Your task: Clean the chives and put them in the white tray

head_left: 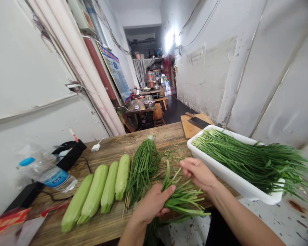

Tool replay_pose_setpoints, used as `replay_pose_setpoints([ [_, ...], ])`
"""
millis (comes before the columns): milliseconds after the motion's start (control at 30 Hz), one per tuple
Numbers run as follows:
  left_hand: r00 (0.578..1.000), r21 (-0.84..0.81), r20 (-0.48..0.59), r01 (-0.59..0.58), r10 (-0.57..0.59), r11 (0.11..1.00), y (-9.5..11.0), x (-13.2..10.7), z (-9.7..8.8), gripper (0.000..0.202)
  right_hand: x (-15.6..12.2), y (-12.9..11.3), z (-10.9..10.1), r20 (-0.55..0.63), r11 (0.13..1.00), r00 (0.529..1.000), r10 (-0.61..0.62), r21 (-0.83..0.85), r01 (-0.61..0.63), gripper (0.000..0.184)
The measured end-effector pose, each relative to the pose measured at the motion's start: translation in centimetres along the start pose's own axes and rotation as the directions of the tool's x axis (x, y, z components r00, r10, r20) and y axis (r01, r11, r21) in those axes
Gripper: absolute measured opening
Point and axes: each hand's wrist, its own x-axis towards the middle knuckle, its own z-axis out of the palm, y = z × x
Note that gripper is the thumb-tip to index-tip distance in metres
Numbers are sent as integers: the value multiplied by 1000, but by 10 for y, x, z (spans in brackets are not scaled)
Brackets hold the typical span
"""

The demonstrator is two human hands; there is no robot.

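My left hand (pixel 154 203) is wrapped round a bunch of garlic chives (pixel 186 198), its thumb across the top and the pale stem ends fanning out to the right. Just above them, my right hand (pixel 199 172) pinches the tip of a thin chive stem. On the table to the left lies a second bunch of chives (pixel 145 160), with loose trimmings (pixel 171 155) scattered beside it. A white plastic tub (pixel 231 179) at the right is heaped with more chives (pixel 246 155). The lower leaves of the held bunch hang past the table's front edge.
Several pale green zucchini (pixel 93 193) lie in a row on the wooden table (pixel 113 227). A cleaver (pixel 197 122) rests on a cutting board (pixel 188 128). Left are a water bottle (pixel 53 177), a black box (pixel 72 153) and a white charger (pixel 95 147). A person (pixel 150 78) stands far back.
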Motion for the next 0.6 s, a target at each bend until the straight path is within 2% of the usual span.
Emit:
replay_pose_setpoints([
  [67,999,3,-23,27,-27,1000,-2,1,-2,48,7,1,-5,-126,997,991,-45,52,52,42],
  [100,999,-8,-36,41,-41,999,-3,1,-3,48,10,0,-8,-168,997,983,-69,13,72,45],
  [200,997,-59,-39,61,-64,996,-6,3,-4,49,16,-6,-12,-201,955,964,-175,-271,117,52],
  [267,998,-88,-9,58,-59,994,-8,5,-5,48,16,-11,-8,-102,864,952,-288,-456,213,44],
  [333,998,-110,7,64,-64,992,-11,7,-5,47,16,-17,1,100,786,947,-306,-534,311,27],
  [367,997,-118,9,72,-72,990,-12,8,-5,48,15,-19,6,205,781,945,-256,-532,327,26],
  [433,997,-121,12,82,-81,989,-14,10,-5,48,15,-21,15,344,830,934,-94,-491,265,23],
  [500,998,-115,13,64,-63,991,-14,10,-5,48,15,-20,19,399,876,917,10,-446,184,18],
  [600,1000,-89,-13,-12,11,996,-12,9,-4,48,14,-12,17,373,895,928,-9,-411,174,14],
])
